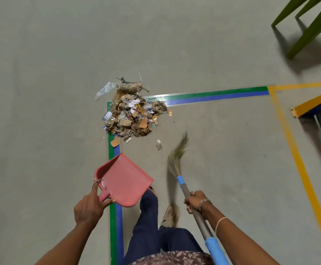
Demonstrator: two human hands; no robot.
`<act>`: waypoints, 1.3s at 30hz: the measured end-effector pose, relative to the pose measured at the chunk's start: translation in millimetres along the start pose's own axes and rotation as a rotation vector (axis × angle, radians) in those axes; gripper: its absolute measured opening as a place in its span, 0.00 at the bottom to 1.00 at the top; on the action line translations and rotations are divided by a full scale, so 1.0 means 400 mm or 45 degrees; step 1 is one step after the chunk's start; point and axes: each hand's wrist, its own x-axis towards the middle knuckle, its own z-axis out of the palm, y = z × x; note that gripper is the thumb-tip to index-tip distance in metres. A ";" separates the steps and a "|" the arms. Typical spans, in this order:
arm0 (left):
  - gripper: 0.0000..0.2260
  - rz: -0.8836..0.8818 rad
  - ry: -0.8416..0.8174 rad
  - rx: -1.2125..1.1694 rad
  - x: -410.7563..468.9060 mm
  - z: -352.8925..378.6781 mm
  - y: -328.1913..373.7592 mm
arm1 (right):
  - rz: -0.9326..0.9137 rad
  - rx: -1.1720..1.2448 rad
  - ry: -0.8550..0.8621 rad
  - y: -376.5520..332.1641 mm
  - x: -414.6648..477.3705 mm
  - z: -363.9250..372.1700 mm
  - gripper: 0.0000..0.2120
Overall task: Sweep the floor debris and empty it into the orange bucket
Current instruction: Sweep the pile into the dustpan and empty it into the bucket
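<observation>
Cardboard debris pile (133,113) ahead of both hands.

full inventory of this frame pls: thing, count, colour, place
debris pile: one, brown and white scraps, on tape corner, centre
loose scraps: a few, brown and white, just below pile
dustpan: one, pink, lower centre-left, above floor
broom: one, straw head, grey handle with blue wraps, right of dustpan
floor tape: green-blue lines, yellow lines on right
chair legs: green, top right
rack foot: yellow, right edge
hands: left holds dustpan, right grips broom handle
</observation>
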 end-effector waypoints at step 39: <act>0.49 -0.289 0.004 -0.063 -0.270 0.106 -0.229 | -0.158 0.240 -0.345 -0.010 -0.240 0.304 0.03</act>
